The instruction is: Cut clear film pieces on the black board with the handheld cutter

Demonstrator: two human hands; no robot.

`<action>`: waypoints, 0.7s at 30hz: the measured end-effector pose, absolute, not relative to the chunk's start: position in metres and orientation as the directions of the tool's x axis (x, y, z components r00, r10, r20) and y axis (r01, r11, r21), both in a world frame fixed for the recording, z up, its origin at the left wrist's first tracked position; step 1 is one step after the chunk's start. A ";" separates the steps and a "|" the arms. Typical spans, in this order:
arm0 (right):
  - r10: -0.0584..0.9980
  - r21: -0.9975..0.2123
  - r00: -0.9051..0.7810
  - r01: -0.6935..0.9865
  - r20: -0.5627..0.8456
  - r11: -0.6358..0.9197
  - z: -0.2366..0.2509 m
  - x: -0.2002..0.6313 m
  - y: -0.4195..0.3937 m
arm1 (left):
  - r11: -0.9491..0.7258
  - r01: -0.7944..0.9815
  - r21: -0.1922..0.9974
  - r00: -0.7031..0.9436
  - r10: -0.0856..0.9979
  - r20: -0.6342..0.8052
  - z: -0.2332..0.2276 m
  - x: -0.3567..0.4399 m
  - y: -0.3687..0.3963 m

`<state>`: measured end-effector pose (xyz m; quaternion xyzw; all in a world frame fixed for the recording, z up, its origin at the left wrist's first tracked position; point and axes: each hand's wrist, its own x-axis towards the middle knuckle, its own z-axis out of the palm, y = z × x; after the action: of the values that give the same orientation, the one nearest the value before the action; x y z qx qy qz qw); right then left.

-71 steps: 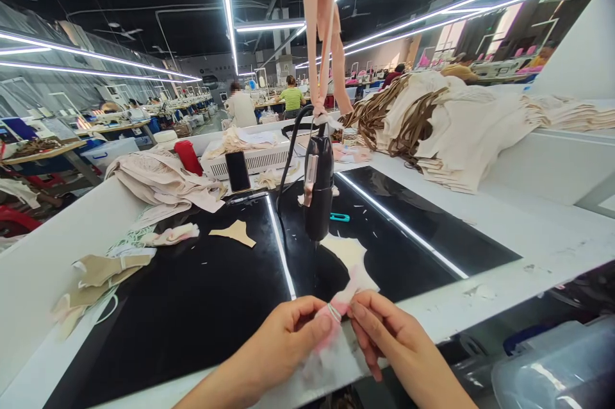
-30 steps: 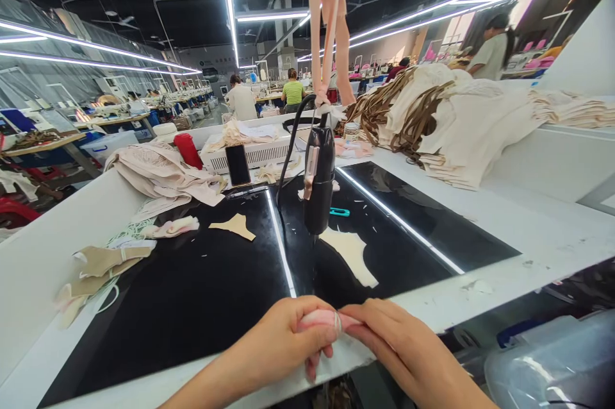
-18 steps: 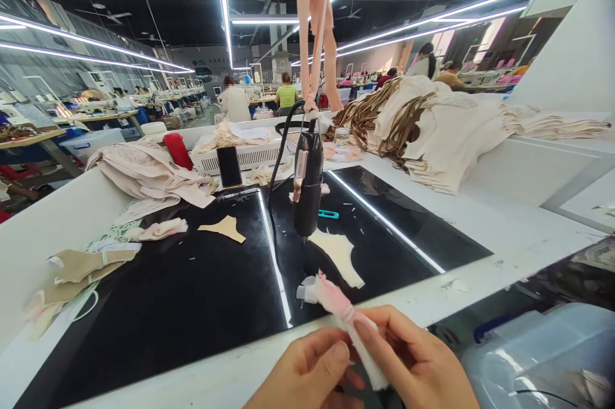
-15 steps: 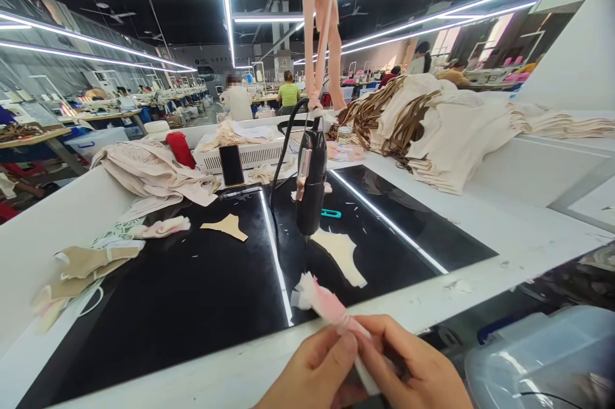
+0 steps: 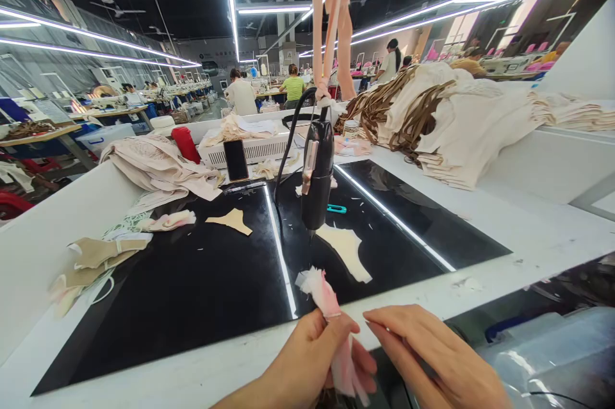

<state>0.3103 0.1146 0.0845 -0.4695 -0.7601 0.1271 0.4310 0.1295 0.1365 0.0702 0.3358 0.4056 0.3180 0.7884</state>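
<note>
- The left hand (image 5: pixel 307 358) grips a pink-and-white fabric bundle (image 5: pixel 327 297) around its middle, thumb on top. The bundle's frayed end points towards 11 o'clock, over the near edge of the table (image 5: pixel 542 223); its tail hangs towards 5 o'clock.
- The right hand (image 5: pixel 432 358) sits at 3 o'clock from the left, near the bundle, fingers stretched out and their tips close together. Whether something thin is pinched there, I cannot tell.
- At 12 o'clock from the left hand, a black cylindrical tool (image 5: pixel 318 168) hangs upright from knotted peach fabric strips (image 5: pixel 331 31) over a glossy black panel (image 5: pixel 192 306).
- Towards 1 o'clock, a cream cut piece (image 5: pixel 344 252) lies on the panel; at 11 o'clock lie a smaller tan piece (image 5: pixel 233 221) and, farther back, a propped phone (image 5: pixel 235 160).
- Between 10 and 11 o'clock lies another pink-and-white bundle (image 5: pixel 168 221).
- Far off at 1 o'clock rises a pile of cream fabric (image 5: pixel 456 159) with brown straps (image 5: pixel 423 120).
</note>
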 end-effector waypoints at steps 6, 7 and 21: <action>0.730 -0.414 -0.346 0.646 0.590 0.641 0.085 0.301 0.122 | 0.551 -0.106 0.828 0.539 0.731 -0.417 0.074 0.132 0.138; 0.713 -0.385 -0.346 0.657 0.610 0.648 0.085 0.300 0.122 | 0.545 -0.086 0.834 0.544 0.727 -0.419 0.075 0.133 0.139; 0.636 -0.157 -0.391 0.760 0.665 0.631 0.079 0.292 0.125 | 0.141 0.279 0.950 0.447 0.857 -0.258 0.088 0.120 0.136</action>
<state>0.2922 0.1250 0.0790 -0.4209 -0.8294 -0.0865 0.3570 0.1199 0.1364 0.0882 0.6087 0.4664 0.2431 0.5940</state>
